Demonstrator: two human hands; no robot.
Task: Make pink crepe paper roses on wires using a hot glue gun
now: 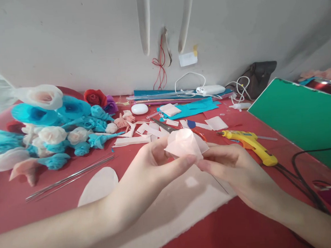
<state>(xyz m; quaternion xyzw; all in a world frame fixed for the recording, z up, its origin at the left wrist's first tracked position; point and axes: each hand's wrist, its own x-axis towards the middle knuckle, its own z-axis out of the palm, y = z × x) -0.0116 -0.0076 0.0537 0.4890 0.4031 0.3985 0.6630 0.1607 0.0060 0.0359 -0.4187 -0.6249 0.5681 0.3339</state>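
Note:
Between my two hands is a pale pink paper flower (185,141) with curled petals, held above the table. My left hand (157,164) pinches its left side and lower petal, thumb across the front. My right hand (227,165) grips its base from the right, with thumb and forefinger pressed together. A thin wire (220,184) runs down from near the right fingers. Below lies a large pale pink sheet (172,218), and an oval pink piece (101,185) rests by my left forearm. Scissors (164,126) lie just behind the flower, their handles partly hidden.
Finished blue, white and pink flowers (53,135) crowd the left side. Metal rods (70,179) lie before them. Pink paper scraps (151,130) and blue paper (195,107) are behind my hands. A yellow glue gun (249,142) and a green board (301,118) stand at right.

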